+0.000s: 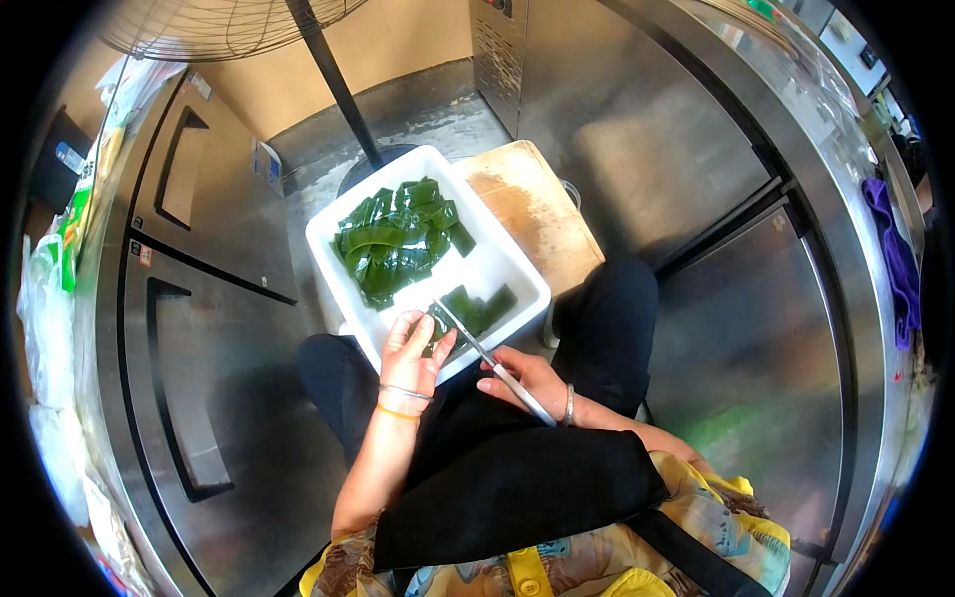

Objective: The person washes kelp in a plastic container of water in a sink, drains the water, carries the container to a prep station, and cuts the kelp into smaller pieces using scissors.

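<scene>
A white plastic tub (527, 284) stands in front of me, between my knees. Inside it, glossy dark green kelp pieces (398, 234) are heaped toward the far left, and a smaller group of kelp pieces (487, 306) lies near the right side. My left hand (410, 350) is closed on a kelp piece (439, 323) over the tub's near edge. My right hand (529, 378) grips a slim knife (510, 383) with a pale metallic handle. Its narrow blade slants up and left, against or just over the kelp beside my left fingers; exact contact cannot be made out.
A wooden board (532, 199) is beyond the tub's right side. Steel cabinets (214, 298) flank me on the left, with more steel doors (736, 378) on the right. A fan stand (338, 85) rises behind the tub. A purple cloth (890, 254) hangs at far right.
</scene>
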Demonstrator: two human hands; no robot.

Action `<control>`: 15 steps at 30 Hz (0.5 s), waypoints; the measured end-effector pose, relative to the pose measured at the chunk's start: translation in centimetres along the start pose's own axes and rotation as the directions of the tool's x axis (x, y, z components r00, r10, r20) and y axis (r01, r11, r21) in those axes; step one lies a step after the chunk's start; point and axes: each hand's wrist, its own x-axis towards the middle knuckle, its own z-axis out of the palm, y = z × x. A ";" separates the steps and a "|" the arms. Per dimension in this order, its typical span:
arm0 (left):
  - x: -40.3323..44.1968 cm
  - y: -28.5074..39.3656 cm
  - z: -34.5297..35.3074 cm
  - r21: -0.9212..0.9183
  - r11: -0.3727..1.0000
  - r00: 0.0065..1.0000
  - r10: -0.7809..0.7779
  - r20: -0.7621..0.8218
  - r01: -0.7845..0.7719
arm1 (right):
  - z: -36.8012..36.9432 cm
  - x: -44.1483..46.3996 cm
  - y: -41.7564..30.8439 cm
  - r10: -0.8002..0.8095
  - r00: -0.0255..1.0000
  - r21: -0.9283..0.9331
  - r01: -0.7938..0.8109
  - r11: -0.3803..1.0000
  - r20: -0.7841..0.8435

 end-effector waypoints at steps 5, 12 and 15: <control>0.1 -0.8 -0.7 0.012 0.998 0.998 0.064 0.018 -0.064 | 0.2 0.1 -0.2 0.006 1.000 0.004 -0.006 1.000 -0.017; 0.1 -1.5 -1.1 0.026 0.998 0.997 0.061 0.050 -0.063 | 0.1 -0.2 -0.7 0.067 0.997 -0.067 -0.069 0.995 -0.037; 0.2 -1.6 -1.2 0.013 0.999 0.997 0.045 0.056 -0.046 | 0.0 -0.2 -0.9 0.091 0.995 -0.066 -0.093 0.993 -0.034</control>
